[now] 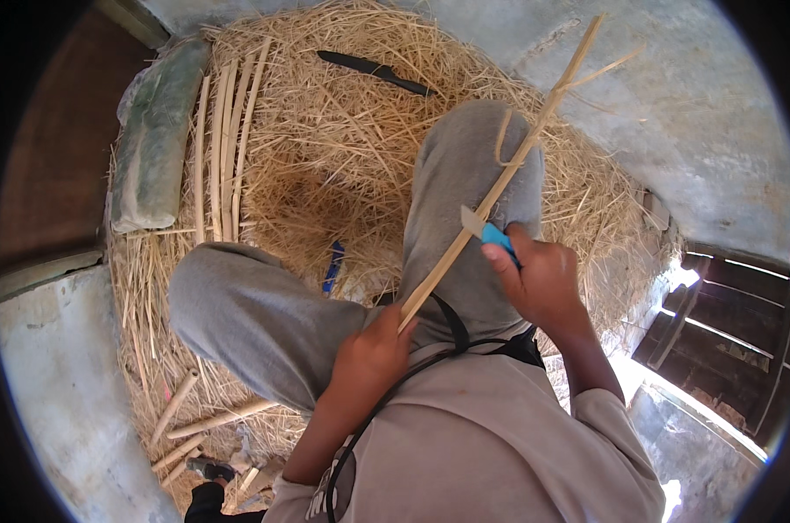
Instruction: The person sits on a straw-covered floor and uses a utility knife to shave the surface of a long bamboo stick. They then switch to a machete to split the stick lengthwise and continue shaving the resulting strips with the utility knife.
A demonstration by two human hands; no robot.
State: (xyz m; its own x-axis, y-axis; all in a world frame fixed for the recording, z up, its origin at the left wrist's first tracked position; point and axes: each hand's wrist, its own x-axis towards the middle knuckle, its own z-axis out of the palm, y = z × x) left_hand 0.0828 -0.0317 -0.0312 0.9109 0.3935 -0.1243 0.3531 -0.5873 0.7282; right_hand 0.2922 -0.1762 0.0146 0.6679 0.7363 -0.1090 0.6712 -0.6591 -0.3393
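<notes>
My left hand (371,356) grips the near end of a long pale bamboo strip (500,179), which slants up and to the right over my grey-trousered right knee (469,174). My right hand (539,279) holds a small knife with a blue handle (497,235); its blade rests against the strip about midway along. A thin curled shaving hangs off the strip higher up. The strip's far end splits into two thin tips near the top of the picture.
I sit on a heap of straw shavings (325,148). Several split bamboo strips (225,148) lie at the left beside a grey-green sack (155,139). A large dark knife (373,70) lies at the far side, a blue-handled tool (332,266) between my knees. Short bamboo pieces (207,418) lie lower left.
</notes>
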